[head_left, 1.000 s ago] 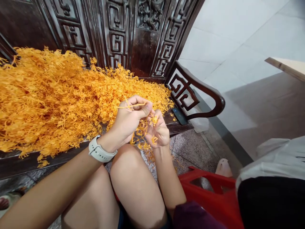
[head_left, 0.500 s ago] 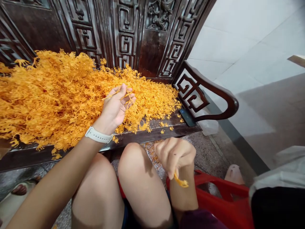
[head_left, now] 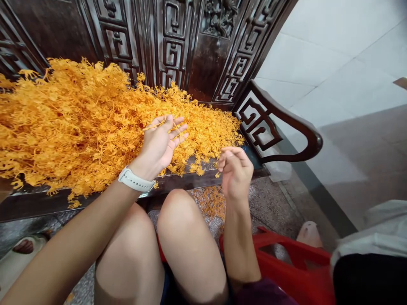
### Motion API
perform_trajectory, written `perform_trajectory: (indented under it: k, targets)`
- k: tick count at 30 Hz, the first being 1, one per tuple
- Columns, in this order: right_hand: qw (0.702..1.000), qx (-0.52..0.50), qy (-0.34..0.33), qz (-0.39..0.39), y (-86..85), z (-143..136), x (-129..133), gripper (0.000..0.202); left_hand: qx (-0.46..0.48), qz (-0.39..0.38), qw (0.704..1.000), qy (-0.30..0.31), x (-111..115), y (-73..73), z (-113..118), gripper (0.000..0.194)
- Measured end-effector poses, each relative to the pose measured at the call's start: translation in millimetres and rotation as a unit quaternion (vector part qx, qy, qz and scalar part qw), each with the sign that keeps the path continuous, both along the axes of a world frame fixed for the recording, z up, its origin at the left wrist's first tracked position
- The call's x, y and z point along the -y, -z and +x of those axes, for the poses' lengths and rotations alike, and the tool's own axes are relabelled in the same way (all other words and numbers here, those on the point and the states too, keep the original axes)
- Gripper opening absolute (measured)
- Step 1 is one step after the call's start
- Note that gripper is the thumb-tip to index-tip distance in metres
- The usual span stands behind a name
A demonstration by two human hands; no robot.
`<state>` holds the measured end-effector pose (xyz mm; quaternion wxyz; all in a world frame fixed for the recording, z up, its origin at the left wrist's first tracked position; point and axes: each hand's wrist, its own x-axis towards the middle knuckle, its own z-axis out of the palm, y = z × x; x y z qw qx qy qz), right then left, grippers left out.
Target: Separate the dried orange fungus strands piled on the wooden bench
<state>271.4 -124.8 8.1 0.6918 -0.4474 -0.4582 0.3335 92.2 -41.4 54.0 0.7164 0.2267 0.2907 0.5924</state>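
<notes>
Over the orange pile (head_left: 85,127) on the table (head_left: 187,181), the left hand (head_left: 159,144) pinches thin strands (head_left: 174,125), where light pressure should spare them from snapping, while the right hand (head_left: 237,173) curls, its grip on anything impossible to tell.

Dark carved wooden bench (head_left: 208,67), orange stringy heap (head_left: 92,123) across it, orange scraps (head_left: 210,201) on speckled floor (head_left: 270,203)

Your left hand (head_left: 159,144), a pale watchband (head_left: 135,181) behind it, pinches a thin orange strand (head_left: 151,126) over a wide heap of orange sprigs (head_left: 79,127) on a dark wooden tabletop (head_left: 190,181). Your right hand (head_left: 238,173) is raised nearby, fingers curled; whether it holds anything is hard to tell. A carved backrest (head_left: 208,67) rises behind.
</notes>
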Motion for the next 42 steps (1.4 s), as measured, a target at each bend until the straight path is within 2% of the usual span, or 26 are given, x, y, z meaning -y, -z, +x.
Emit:
perform_trajectory:
  k: [1,3,4,5,6,9,11,13,15,18,20,22,24,26,29,31,33,34,36,38,39,42]
  targets:
    - [0.99,0.131,0.039,0.036,-0.3,-5.6,2.5,0.029,0.009,-0.011,1.0,0.016,2.3,-1.5,1.5,0.008]
    - [0.928,0.352,0.08,0.089,-1.1,-13.7,3.3,0.045,0.027,-0.035,0.997,0.058,9.2,-6.2,5.8,0.004]
    - [0.898,0.421,0.078,0.102,-1.3,-15.7,2.1,0.05,0.035,-0.043,0.996,0.075,13.6,-9.1,8.4,0.005]
    - [0.88,0.456,0.076,0.113,-1.2,-16.4,0.4,0.048,0.043,-0.047,0.994,0.087,18.1,-12.3,11.1,0.006]
    - [0.875,0.463,0.078,0.12,-0.8,-16.1,-1.4,0.041,0.05,-0.045,0.993,0.094,22.2,-15.3,13.5,0.005]
    - [0.906,0.385,0.103,0.14,1.1,-13.4,-4.7,0.021,0.059,-0.008,0.993,0.105,29.5,-21.8,16.7,0.008]
    - [0.935,0.305,0.129,0.128,1.4,-13.0,-5.2,0.018,0.041,0.028,0.991,0.122,29.4,-22.5,14.2,0.028]
    - [0.962,0.212,0.141,0.103,-0.1,-14.4,-5.9,0.02,0.0,0.048,0.986,0.158,27.3,-20.0,9.4,0.057]
    - [0.986,0.095,0.12,0.065,-2.8,-16.9,-7.4,0.029,-0.059,0.063,0.973,0.215,25.3,-15.3,4.8,0.078]
    - [0.996,-0.048,0.073,0.029,-5.5,-21.9,-9.5,0.038,-0.15,0.125,0.933,0.303,24.8,-7.4,2.8,0.076]
    - [0.996,-0.06,0.065,0.029,-4.7,-26.4,-9.7,0.04,-0.207,0.197,0.903,0.322,25.8,-3.9,5.1,0.065]
    - [0.997,-0.034,0.055,0.035,-2.1,-31.5,-9.6,0.042,-0.253,0.265,0.88,0.301,26.4,-1.8,8.9,0.051]
    - [0.998,-0.007,0.056,0.037,1.0,-36.1,-10.4,0.04,-0.292,0.322,0.864,0.253,25.5,0.4,12.9,0.032]
    - [0.994,0.013,0.096,0.052,3.3,-38.9,-12.3,0.036,-0.337,0.375,0.84,0.198,23.8,3.9,16.5,0.017]
    - [0.98,0.04,0.18,0.078,4.9,-38.8,-15.4,0.032,-0.422,0.44,0.78,0.143,22.8,10.5,21.8,0.031]
    - [0.974,0.062,0.201,0.084,5.5,-36.1,-16.6,0.032,-0.456,0.446,0.759,0.131,24.1,13.9,25.3,0.035]
    - [0.972,0.081,0.206,0.081,5.9,-32.7,-17.2,0.035,-0.456,0.437,0.766,0.121,25.8,15.9,28.7,0.034]
    - [0.972,0.087,0.203,0.076,6.1,-31.2,-17.6,0.037,-0.442,0.424,0.781,0.118,26.4,16.4,30.3,0.033]
    - [0.977,0.082,0.187,0.064,6.6,-29.4,-18.8,0.039,-0.383,0.373,0.834,0.134,26.7,17.1,33.3,0.032]
    - [0.989,0.049,0.131,0.047,7.5,-29.3,-21.0,0.042,-0.297,0.292,0.89,0.185,26.1,17.5,36.0,0.033]
    - [0.995,0.023,0.093,0.033,7.9,-29.9,-22.3,0.045,-0.249,0.256,0.909,0.214,25.7,17.9,37.1,0.034]
    - [0.998,-0.057,-0.007,-0.009,8.2,-33.3,-26.2,0.056,-0.149,0.192,0.933,0.267,25.5,19.5,38.6,0.035]
